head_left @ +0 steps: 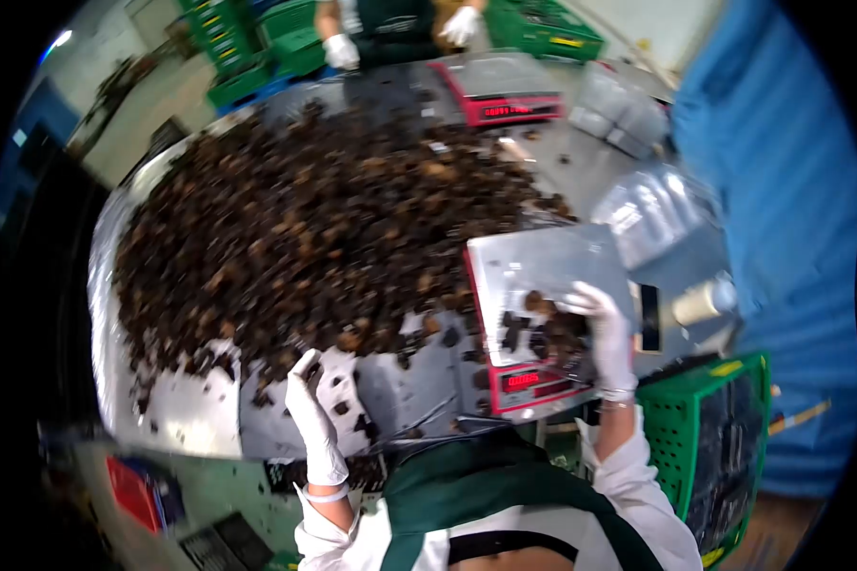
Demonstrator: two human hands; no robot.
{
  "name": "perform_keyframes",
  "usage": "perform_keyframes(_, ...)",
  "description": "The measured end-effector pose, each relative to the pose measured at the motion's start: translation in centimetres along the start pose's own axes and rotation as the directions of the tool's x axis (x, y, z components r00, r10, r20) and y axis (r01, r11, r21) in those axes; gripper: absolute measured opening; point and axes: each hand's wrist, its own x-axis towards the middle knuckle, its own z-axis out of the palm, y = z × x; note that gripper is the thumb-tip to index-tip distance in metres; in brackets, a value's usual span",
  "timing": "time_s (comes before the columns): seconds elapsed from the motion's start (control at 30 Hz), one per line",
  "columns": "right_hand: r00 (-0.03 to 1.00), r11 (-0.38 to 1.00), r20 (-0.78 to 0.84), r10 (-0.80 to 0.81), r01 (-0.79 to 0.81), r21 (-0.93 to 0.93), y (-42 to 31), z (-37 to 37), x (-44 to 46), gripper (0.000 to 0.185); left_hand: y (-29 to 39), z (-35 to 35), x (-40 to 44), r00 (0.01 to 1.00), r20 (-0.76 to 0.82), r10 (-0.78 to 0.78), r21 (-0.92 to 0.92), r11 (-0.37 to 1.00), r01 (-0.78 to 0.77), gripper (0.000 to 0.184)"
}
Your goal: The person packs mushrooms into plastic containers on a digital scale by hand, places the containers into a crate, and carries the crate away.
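Note:
A wide heap of dark brown pieces (324, 219) covers much of the metal table (195, 409). My left hand (312, 414), in a white glove, is at the heap's near edge with its fingers close together; whether they hold a piece is too small to tell. Over the right side of a red scale (562, 276) with a silver plate is my right hand (605, 333), also gloved, its fingers curved around a clear container (568, 352) of dark pieces. Some loose pieces (514, 331) lie on the plate beside it.
Across the table stands a person in white gloves (341, 51), near a second red scale (505, 86). Clear plastic containers (647, 209), a dark phone-like object (649, 319) and a white bottle (705, 302) lie right. A green crate (671, 438) stands near my right arm.

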Motion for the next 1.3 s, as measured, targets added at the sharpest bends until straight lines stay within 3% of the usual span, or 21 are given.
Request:
perform_keyframes(0.07, 0.999, 0.998, 0.024, 0.046, -0.045, -0.040, 0.8, -0.5, 0.6, 0.041, -1.3, -7.2, -0.9, 0.975, -0.223, 0.002, 0.072, 0.997, 0.014, 0.053)
perform_keyframes(0.1, 0.998, 0.965, 0.015, 0.067, -0.061, -0.254, 0.1, -0.6, 0.7, 0.033, -2.0, -10.6, -1.8, 0.946, -0.324, 0.027, 0.134, 0.991, 0.018, 0.046)
perform_keyframes(0.13, 0.994, 0.877, -0.046, -0.097, 0.063, -0.477, -0.4, -0.1, 0.6, 0.027, -2.6, -13.7, -2.7, 0.909, -0.413, 0.053, 0.187, 0.982, 0.028, 0.039)
perform_keyframes(0.17, 0.991, 0.870, -0.067, -0.119, 0.072, -0.487, -1.7, 0.8, 0.4, 0.026, -2.9, -16.7, -3.7, 0.894, -0.424, 0.149, 0.491, 0.866, 0.089, 0.033)
perform_keyframes(0.2, 0.986, 0.862, -0.093, -0.141, 0.075, -0.501, -2.8, 1.7, 0.2, 0.025, -3.4, -19.1, -4.8, 0.887, -0.398, 0.234, 0.737, 0.658, 0.157, 0.028)
perform_keyframes(0.23, 0.991, 0.907, -0.085, -0.108, 0.063, -0.416, -3.2, 3.0, 0.1, 0.023, -4.0, -20.2, -5.7, 0.893, -0.283, 0.350, 0.903, 0.410, 0.126, 0.028)
perform_keyframes(0.27, 0.991, 0.915, -0.002, -0.131, 0.120, -0.385, -3.8, 4.6, 0.0, 0.022, -4.9, -20.8, -6.3, 0.900, -0.229, 0.371, 0.937, 0.336, 0.100, 0.028)
perform_keyframes(0.33, 0.977, 0.930, 0.188, -0.103, 0.162, -0.331, -6.3, 9.6, -0.6, 0.025, -2.9, -17.0, -6.1, 0.930, -0.115, 0.350, 0.877, 0.475, -0.071, 0.027)
perform_keyframes(0.37, 0.915, 0.905, 0.320, -0.247, 0.336, -0.261, -6.4, 12.5, -0.6, 0.027, -2.0, -14.7, -5.6, 0.927, 0.018, 0.375, 0.809, 0.539, -0.234, 0.027)
perform_keyframes(0.43, 0.811, 0.910, 0.537, -0.231, 0.375, -0.175, -5.2, 18.2, 0.0, 0.040, -0.9, -10.7, -4.3, 0.895, 0.391, 0.214, 0.697, 0.566, -0.440, 0.037)
perform_keyframes(0.5, 0.732, 0.835, 0.653, -0.193, 0.473, -0.283, -1.7, 24.0, 1.3, 0.058, -2.4, -8.1, -4.4, 0.712, 0.657, 0.249, 0.595, 0.408, -0.692, 0.048)
perform_keyframes(0.53, 0.754, 0.785, 0.621, -0.213, 0.511, -0.351, 0.1, 26.5, 1.6, 0.064, -4.4, -7.8, -4.5, 0.650, 0.717, 0.252, 0.533, 0.404, -0.744, 0.051)
perform_keyframes(0.6, 0.765, 0.650, 0.615, -0.192, 0.569, -0.505, 1.6, 29.7, 1.5, 0.068, -5.7, -7.3, -4.7, 0.635, 0.747, 0.195, 0.545, 0.366, -0.754, 0.050)
perform_keyframes(0.67, 0.676, 0.521, 0.736, 0.030, 0.618, -0.589, 1.7, 31.3, -0.8, 0.068, -6.8, -7.8, -4.4, 0.640, 0.748, 0.173, 0.562, 0.347, -0.751, 0.048)
perform_keyframes(0.73, 0.608, 0.414, 0.772, -0.184, 0.761, -0.500, 4.1, 31.2, -4.1, 0.058, -7.5, -8.6, -4.2, 0.673, 0.712, 0.201, 0.586, 0.359, -0.726, 0.045)
perform_keyframes(0.87, 0.547, 0.447, 0.771, -0.326, 0.808, -0.384, 6.0, 28.4, -7.9, 0.037, -7.7, -9.9, -4.4, 0.721, 0.664, 0.198, 0.584, 0.465, -0.666, 0.046)
perform_keyframes(1.0, 0.594, 0.508, 0.744, -0.306, 0.763, -0.400, 5.4, 25.7, -8.1, 0.033, -6.2, -10.5, -3.8, 0.774, 0.584, 0.244, 0.597, 0.517, -0.614, 0.047)
perform_keyframes(1.13, 0.781, 0.774, 0.539, -0.316, 0.540, -0.330, 4.0, 24.3, -7.3, 0.035, -5.9, -11.0, -2.5, 0.826, 0.463, 0.323, 0.617, 0.552, -0.561, 0.035)
perform_keyframes(1.2, 0.808, 0.790, 0.463, -0.365, 0.531, -0.306, 4.6, 23.9, -5.8, 0.032, -6.1, -10.6, -2.0, 0.837, 0.408, 0.365, 0.603, 0.581, -0.547, 0.027)
perform_keyframes(1.27, 0.909, 0.960, 0.405, -0.104, 0.197, -0.197, 3.8, 24.5, -3.5, 0.039, -5.6, -9.0, -1.0, 0.798, 0.546, 0.255, 0.591, 0.558, -0.582, 0.022)
perform_keyframes(1.3, 0.926, 0.981, 0.376, -0.041, 0.108, -0.159, 3.1, 25.4, -2.2, 0.043, -5.4, -7.4, -0.3, 0.729, 0.564, 0.388, 0.507, 0.533, -0.677, 0.020)
